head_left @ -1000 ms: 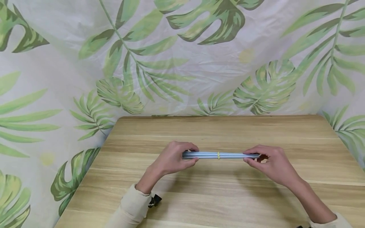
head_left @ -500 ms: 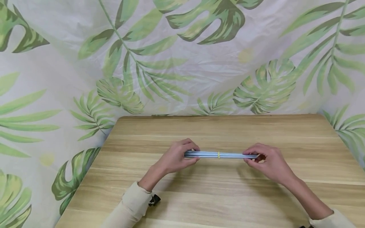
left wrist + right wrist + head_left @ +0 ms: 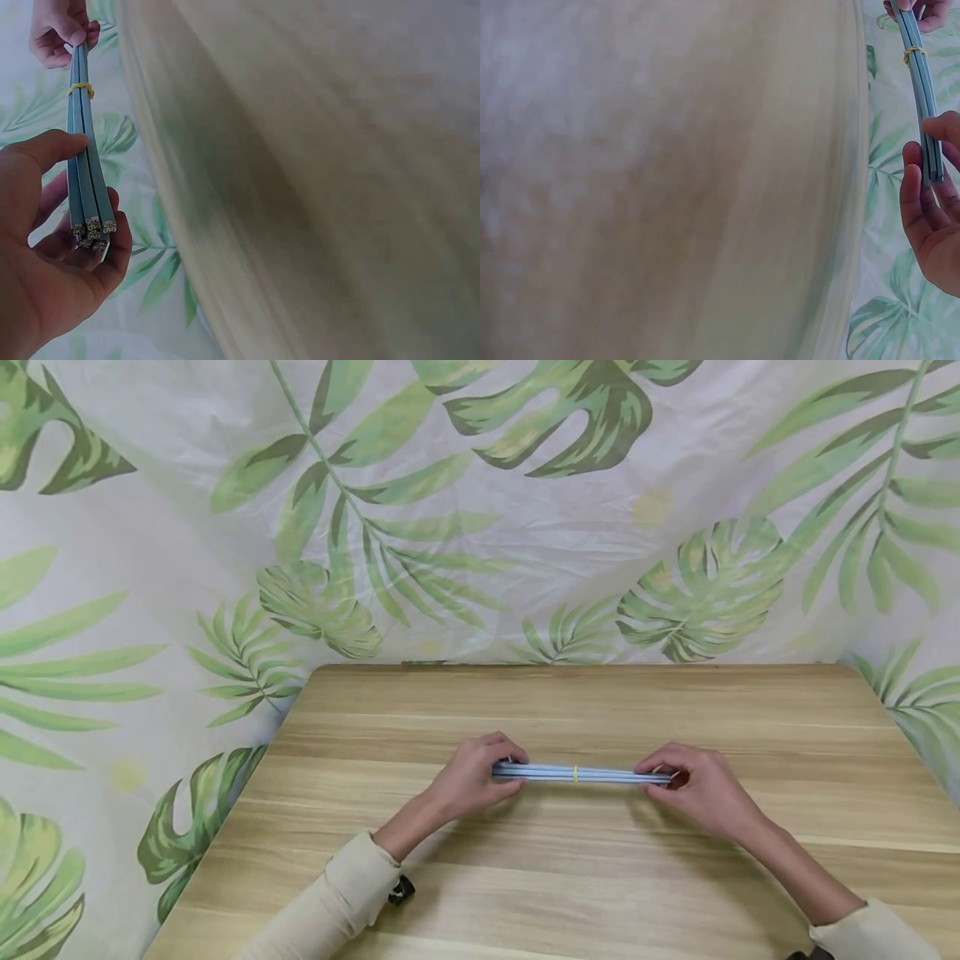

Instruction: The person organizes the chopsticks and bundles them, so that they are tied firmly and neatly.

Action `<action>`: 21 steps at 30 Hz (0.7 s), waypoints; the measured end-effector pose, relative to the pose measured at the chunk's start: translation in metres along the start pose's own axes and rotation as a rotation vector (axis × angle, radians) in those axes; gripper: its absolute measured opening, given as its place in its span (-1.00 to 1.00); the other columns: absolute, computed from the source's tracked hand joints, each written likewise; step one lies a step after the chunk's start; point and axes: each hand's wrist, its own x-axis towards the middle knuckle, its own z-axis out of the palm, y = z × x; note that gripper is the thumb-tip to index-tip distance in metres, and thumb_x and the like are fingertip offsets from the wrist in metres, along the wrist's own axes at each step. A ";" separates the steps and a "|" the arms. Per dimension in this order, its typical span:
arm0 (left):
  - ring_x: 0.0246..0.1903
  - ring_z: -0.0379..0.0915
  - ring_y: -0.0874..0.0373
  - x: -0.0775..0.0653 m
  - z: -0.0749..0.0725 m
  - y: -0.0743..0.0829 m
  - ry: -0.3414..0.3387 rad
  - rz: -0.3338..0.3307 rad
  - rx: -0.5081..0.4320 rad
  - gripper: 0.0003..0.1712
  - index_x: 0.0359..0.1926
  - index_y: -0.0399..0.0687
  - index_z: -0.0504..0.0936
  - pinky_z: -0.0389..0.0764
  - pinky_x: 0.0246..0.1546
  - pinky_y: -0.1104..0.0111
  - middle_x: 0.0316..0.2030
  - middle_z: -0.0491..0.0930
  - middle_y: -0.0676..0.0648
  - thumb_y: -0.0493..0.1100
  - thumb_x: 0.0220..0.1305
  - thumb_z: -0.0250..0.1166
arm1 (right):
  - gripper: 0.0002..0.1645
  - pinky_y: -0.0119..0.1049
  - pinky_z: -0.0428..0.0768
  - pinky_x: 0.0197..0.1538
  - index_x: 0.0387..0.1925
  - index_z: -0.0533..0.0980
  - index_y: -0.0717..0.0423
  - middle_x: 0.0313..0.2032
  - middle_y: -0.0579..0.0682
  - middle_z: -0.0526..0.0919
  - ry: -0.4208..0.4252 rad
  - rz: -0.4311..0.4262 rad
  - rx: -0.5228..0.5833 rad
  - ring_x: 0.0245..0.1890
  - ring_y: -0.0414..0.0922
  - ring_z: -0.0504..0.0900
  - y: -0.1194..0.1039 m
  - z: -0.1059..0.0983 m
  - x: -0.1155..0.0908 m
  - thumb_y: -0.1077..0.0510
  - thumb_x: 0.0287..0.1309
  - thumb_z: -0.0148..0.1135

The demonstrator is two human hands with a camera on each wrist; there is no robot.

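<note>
A bundle of light-blue chopsticks [image 3: 551,773] is held level above the table, bound at its middle by a yellow rubber band [image 3: 576,773]. My left hand [image 3: 477,774] grips its left end between thumb and fingers. The right end is pinched by my right hand [image 3: 697,785], whose fingers partly hide the tips. In the left wrist view the square butt ends of several chopsticks [image 3: 91,229] show a speckled pattern. Seen from the right wrist, the thumb lies along the bundle [image 3: 920,97] and the fingers curl beneath it.
Under both hands spreads a wood-grain table [image 3: 570,702] with rounded far corners. A pale leaf-print cloth [image 3: 555,527] hangs behind it and at both sides. Cuffs of beige sleeves [image 3: 360,877] show, with a small black device [image 3: 402,890] under the left wrist.
The bundle has come down slightly, and the hands have drawn a little closer together on it. Both hands keep hold of its ends.
</note>
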 end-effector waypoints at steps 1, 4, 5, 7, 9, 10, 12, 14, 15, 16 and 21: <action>-0.17 0.70 0.18 0.000 0.001 0.000 -0.004 -0.007 -0.003 -0.75 -0.08 -0.11 0.80 0.71 -0.10 0.41 -0.14 0.77 -0.03 -0.23 0.23 0.59 | -0.66 -0.45 0.68 -0.31 -0.21 0.80 -0.08 -0.25 -0.14 0.83 -0.009 0.006 -0.003 -0.34 -0.43 0.65 0.001 0.001 0.000 0.39 0.05 0.62; -0.19 0.68 0.19 -0.001 0.003 -0.001 -0.014 -0.033 -0.011 -0.75 -0.09 -0.10 0.80 0.69 -0.12 0.43 -0.14 0.77 -0.03 -0.23 0.22 0.59 | -0.67 -0.43 0.69 -0.28 -0.20 0.80 -0.08 -0.23 -0.14 0.84 -0.043 0.033 -0.009 -0.33 -0.43 0.66 0.004 0.002 0.001 0.37 0.07 0.61; -0.19 0.67 0.19 -0.001 0.004 -0.002 -0.017 -0.037 -0.010 -0.76 -0.09 -0.10 0.80 0.69 -0.12 0.43 -0.15 0.77 -0.02 -0.23 0.22 0.60 | -0.68 -0.43 0.70 -0.27 -0.19 0.80 -0.08 -0.23 -0.14 0.84 -0.055 0.045 -0.012 -0.32 -0.43 0.66 0.005 0.003 0.001 0.36 0.08 0.61; -0.20 0.66 0.21 -0.001 0.005 -0.003 -0.027 -0.052 -0.005 -0.76 -0.10 -0.09 0.80 0.68 -0.13 0.43 -0.16 0.77 -0.01 -0.22 0.22 0.60 | -0.70 -0.42 0.70 -0.25 -0.17 0.81 -0.07 -0.21 -0.14 0.84 -0.085 0.072 -0.011 -0.31 -0.42 0.67 0.006 0.003 0.002 0.34 0.10 0.60; -0.20 0.65 0.22 -0.001 0.006 -0.004 -0.040 -0.063 -0.001 -0.77 -0.10 -0.08 0.80 0.67 -0.13 0.44 -0.17 0.77 0.01 -0.21 0.23 0.60 | -0.72 -0.42 0.70 -0.23 -0.16 0.81 -0.06 -0.19 -0.14 0.84 -0.112 0.099 -0.011 -0.30 -0.41 0.67 0.008 0.003 0.003 0.32 0.13 0.59; -0.21 0.65 0.23 0.000 0.007 -0.005 -0.046 -0.066 0.000 -0.77 -0.10 -0.08 0.80 0.67 -0.13 0.44 -0.18 0.77 0.01 -0.21 0.23 0.60 | -0.73 -0.43 0.69 -0.23 -0.15 0.81 -0.06 -0.18 -0.13 0.84 -0.124 0.111 -0.011 -0.29 -0.41 0.67 0.009 0.004 0.003 0.31 0.14 0.59; -0.21 0.65 0.23 0.000 0.008 -0.006 -0.058 -0.071 0.004 -0.77 -0.10 -0.07 0.80 0.67 -0.13 0.43 -0.18 0.78 0.02 -0.20 0.23 0.61 | -0.74 -0.42 0.69 -0.23 -0.14 0.81 -0.07 -0.18 -0.13 0.84 -0.143 0.128 -0.010 -0.29 -0.40 0.68 0.011 0.004 0.004 0.30 0.16 0.59; -0.20 0.66 0.23 0.000 0.008 -0.007 -0.068 -0.062 0.015 -0.77 -0.11 -0.07 0.81 0.68 -0.13 0.42 -0.17 0.78 0.02 -0.19 0.23 0.61 | -0.75 -0.42 0.69 -0.22 -0.15 0.81 -0.06 -0.19 -0.13 0.84 -0.158 0.140 -0.008 -0.29 -0.39 0.68 0.012 0.005 0.004 0.29 0.15 0.59; -0.20 0.66 0.23 0.001 0.009 -0.008 -0.074 -0.054 0.022 -0.77 -0.11 -0.07 0.81 0.68 -0.13 0.42 -0.17 0.78 0.01 -0.18 0.23 0.61 | -0.75 -0.42 0.69 -0.22 -0.15 0.81 -0.05 -0.19 -0.13 0.84 -0.165 0.147 -0.004 -0.29 -0.38 0.69 0.013 0.005 0.005 0.28 0.15 0.59; -0.20 0.67 0.23 0.001 0.009 -0.008 -0.081 -0.047 0.031 -0.76 -0.10 -0.07 0.81 0.68 -0.12 0.42 -0.17 0.79 0.01 -0.17 0.24 0.61 | -0.76 -0.41 0.69 -0.21 -0.16 0.81 -0.05 -0.20 -0.13 0.84 -0.173 0.155 -0.003 -0.28 -0.37 0.70 0.013 0.006 0.005 0.28 0.15 0.60; -0.19 0.68 0.24 0.004 0.010 -0.009 -0.111 -0.016 0.076 -0.75 -0.10 -0.06 0.81 0.68 -0.11 0.41 -0.17 0.80 0.03 -0.13 0.24 0.62 | -0.78 -0.42 0.62 -0.24 -0.17 0.80 -0.02 -0.22 -0.12 0.83 -0.210 0.179 -0.006 -0.32 -0.35 0.64 0.014 0.008 0.006 0.27 0.15 0.60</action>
